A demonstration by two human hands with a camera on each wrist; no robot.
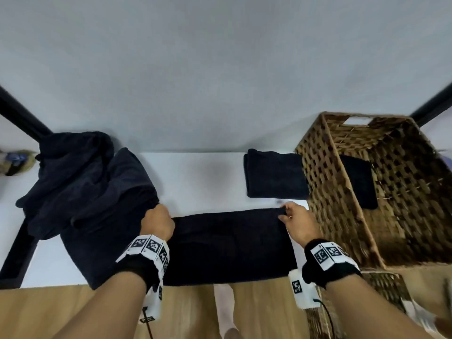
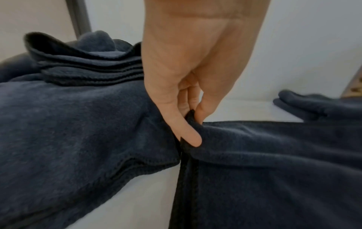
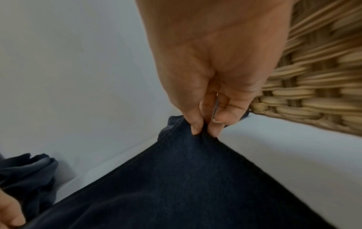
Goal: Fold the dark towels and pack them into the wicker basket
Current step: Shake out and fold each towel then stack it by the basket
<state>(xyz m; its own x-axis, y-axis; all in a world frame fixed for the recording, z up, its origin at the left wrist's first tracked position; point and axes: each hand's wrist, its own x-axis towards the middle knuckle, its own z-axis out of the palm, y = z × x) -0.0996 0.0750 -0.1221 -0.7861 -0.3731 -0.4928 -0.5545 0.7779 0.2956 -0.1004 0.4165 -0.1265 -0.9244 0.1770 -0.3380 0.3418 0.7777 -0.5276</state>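
Dark terry cloth everywhere on this one. Both hands are pinching the far corners of the towel point(image 1: 230, 243) being folded: the left hand point(image 1: 157, 222) has thumb and fingers clamped on the left corner, right up against the unfolded pile point(image 1: 80, 192), and the right hand point(image 1: 297, 222) is pinching the right corner just beside the wicker basket point(image 1: 391, 253). The towel lies stretched between them on the white worktop point(image 1: 203, 177), with its near edge at the front lip.

Stuff that could go sideways, as far as I can judge:

- The left pinch sits right where the pile's hem meets this towel. From the left wrist view the two fabrics touch, so lifting that corner could snag a layer of the pile and drag it along, or knock part of it off the worktop, since some of it already hangs over the edge.
- It's only a fingertip grip on thick, floppy cloth. If one corner slips mid-fold the edges won't line up and you get a lopsided bundle.
- The right hand is very close to the basket wall. Swinging the corner could brush the weave and catch loops on it.
- A folded towel point(image 1: 275, 174) sits just behind, touching the basket side, and could get bumped.

One towel point(image 1: 359, 182) seems to be in the basket already, so a bulky or crooked fold may not stack flat on it.
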